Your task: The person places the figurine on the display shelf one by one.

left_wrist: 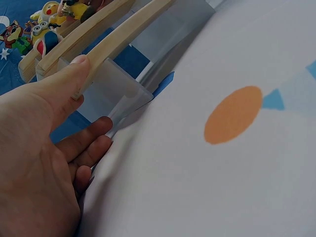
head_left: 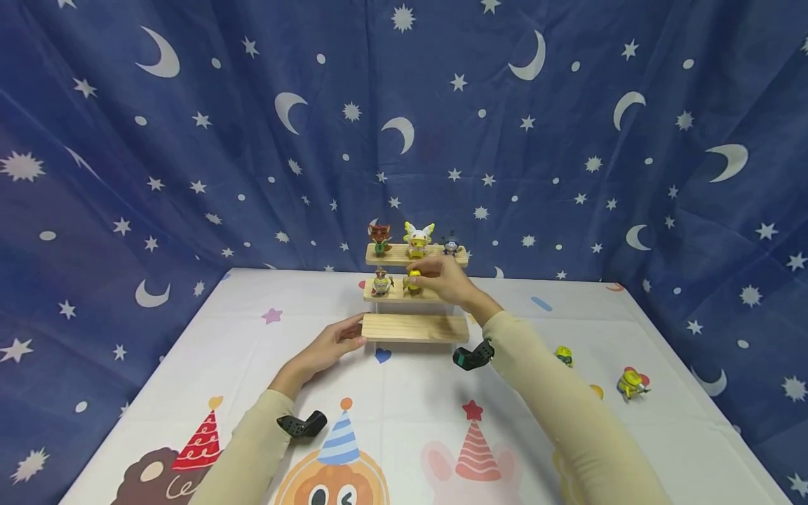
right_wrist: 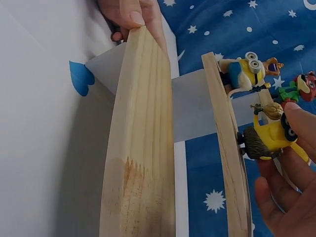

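A three-tier wooden display shelf (head_left: 414, 327) with clear side supports stands on the table. My left hand (head_left: 330, 344) grips the left end of its lowest plank, the thumb (left_wrist: 74, 69) against the wood. On the middle tier is a yellow minion figure (right_wrist: 269, 139) in a brown, furry-looking skirt. My right hand (head_left: 447, 281) holds it by the upper part, its feet at the plank (right_wrist: 224, 143). Left of it on that tier stands a crowned minion figure (head_left: 381, 282). The top tier bears a fox figure (head_left: 379, 240), a white-and-yellow figure (head_left: 418, 240) and a small blue-grey figure (head_left: 451, 245).
Two more yellow figures lie on the table to the right, a nearer one (head_left: 632, 384) and a smaller one (head_left: 564, 355). A white printed cloth (head_left: 404, 393) covers the table. Behind the shelf hangs a blue star-and-moon curtain (head_left: 404, 189).
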The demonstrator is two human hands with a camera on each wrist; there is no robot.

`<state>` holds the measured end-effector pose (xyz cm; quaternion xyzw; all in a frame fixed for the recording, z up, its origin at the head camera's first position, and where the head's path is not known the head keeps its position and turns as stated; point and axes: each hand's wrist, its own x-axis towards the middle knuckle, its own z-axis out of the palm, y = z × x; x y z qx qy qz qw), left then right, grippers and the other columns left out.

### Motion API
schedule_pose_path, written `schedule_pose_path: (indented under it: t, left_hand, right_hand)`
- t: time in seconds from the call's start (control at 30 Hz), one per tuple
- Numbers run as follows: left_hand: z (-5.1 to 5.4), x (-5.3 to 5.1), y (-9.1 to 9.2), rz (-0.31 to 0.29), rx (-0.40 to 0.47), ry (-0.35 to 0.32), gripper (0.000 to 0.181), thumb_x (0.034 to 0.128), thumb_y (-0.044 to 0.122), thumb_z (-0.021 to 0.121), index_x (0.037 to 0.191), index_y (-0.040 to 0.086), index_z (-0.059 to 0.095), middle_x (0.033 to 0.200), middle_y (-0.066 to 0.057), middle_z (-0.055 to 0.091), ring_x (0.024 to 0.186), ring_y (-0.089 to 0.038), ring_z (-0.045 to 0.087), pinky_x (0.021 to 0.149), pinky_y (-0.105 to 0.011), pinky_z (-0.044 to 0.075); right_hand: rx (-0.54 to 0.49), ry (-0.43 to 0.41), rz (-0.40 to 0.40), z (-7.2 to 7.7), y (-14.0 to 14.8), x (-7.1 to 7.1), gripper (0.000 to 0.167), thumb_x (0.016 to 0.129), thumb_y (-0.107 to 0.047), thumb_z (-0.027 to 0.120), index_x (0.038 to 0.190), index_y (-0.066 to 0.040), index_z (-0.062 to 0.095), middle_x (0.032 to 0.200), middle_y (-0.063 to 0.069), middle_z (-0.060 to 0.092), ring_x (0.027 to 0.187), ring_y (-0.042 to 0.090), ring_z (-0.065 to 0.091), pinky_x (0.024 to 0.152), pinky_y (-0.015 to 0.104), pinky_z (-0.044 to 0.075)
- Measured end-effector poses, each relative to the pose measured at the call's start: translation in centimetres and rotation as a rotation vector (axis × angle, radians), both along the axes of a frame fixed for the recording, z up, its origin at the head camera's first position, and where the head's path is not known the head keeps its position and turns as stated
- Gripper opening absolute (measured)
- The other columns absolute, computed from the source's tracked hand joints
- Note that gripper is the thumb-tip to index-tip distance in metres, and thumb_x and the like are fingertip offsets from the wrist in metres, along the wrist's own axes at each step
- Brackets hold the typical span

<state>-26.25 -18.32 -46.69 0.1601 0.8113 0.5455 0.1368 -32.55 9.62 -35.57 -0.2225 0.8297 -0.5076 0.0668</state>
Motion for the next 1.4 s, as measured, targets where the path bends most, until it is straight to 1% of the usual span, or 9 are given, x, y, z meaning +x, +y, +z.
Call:
schedule_pose_path:
  t: [0.13,0.23,0.47,0.67,0.83,1.17,1.4]
  left_hand:
    - [0.03,0.04,0.02,0.004,0.006,-0.013,0.069,0.1022,0.029,0.061,0.16,0.01,0.029,0.157,-0.022,0.043,0.144,-0.041,0.043,0.119,-0.058,0.036]
    - [0.07,0.04,0.04,0.003,0.006,-0.003,0.069,0.1025,0.029,0.061,0.16,0.009,0.029,0.156,-0.023,0.044,0.143,-0.041,0.045,0.118,-0.057,0.037]
    - [-0.04,-0.03,-0.05,0.005,0.002,-0.008,0.07,0.1018,0.03,0.061,0.16,0.01,0.029,0.157,-0.022,0.043,0.144,-0.041,0.044,0.119,-0.057,0.036]
    - [0.0,-0.02,0.05,0.009,0.001,-0.02,0.071,0.1009,0.032,0.063,0.16,0.012,0.03,0.158,-0.02,0.043,0.144,-0.04,0.043,0.119,-0.057,0.036]
    - [-0.05,-0.16,-0.02,-0.002,0.002,-0.009,0.07,0.1021,0.03,0.061,0.16,0.01,0.028,0.158,-0.022,0.042,0.145,-0.042,0.042,0.119,-0.057,0.036]
    - [-0.2,-0.26,-0.08,-0.009,0.011,-0.014,0.071,0.1023,0.029,0.061,0.161,0.009,0.026,0.159,-0.023,0.04,0.147,-0.042,0.04,0.12,-0.057,0.034]
    - [-0.32,-0.32,0.01,0.0,0.005,-0.024,0.072,0.102,0.031,0.061,0.161,0.011,0.026,0.159,-0.023,0.04,0.147,-0.041,0.04,0.12,-0.057,0.035]
  right_hand:
    - [-0.012,-0.027,0.004,-0.31,0.06,-0.12,0.033,0.099,-0.014,0.066,0.13,-0.003,0.067,0.142,0.018,0.061,0.124,0.032,0.063,0.107,0.044,0.052]
    - [-0.015,-0.026,0.015,-0.41,0.08,-0.18,0.034,0.099,-0.014,0.066,0.131,-0.003,0.066,0.142,0.018,0.061,0.125,0.033,0.063,0.107,0.045,0.052]
    - [-0.001,-0.008,0.03,-0.49,0.3,-0.25,0.036,0.099,-0.014,0.066,0.133,-0.002,0.065,0.144,0.018,0.059,0.125,0.033,0.063,0.106,0.046,0.053]
    - [-0.004,-0.019,0.036,-0.44,0.41,-0.22,0.035,0.098,-0.013,0.067,0.131,-0.002,0.066,0.142,0.019,0.061,0.123,0.033,0.064,0.106,0.046,0.053]
    - [-0.011,-0.024,0.043,-0.41,0.45,-0.22,0.036,0.098,-0.014,0.067,0.132,-0.002,0.065,0.143,0.018,0.059,0.125,0.033,0.063,0.108,0.046,0.052]
    - [-0.027,-0.047,0.048,-0.43,0.71,-0.33,0.039,0.097,-0.015,0.068,0.133,-0.001,0.064,0.145,0.02,0.058,0.127,0.034,0.062,0.109,0.047,0.05]
    - [-0.024,-0.04,0.05,-0.46,0.69,-0.28,0.038,0.098,-0.015,0.068,0.133,-0.001,0.064,0.145,0.02,0.058,0.126,0.035,0.062,0.109,0.048,0.05]
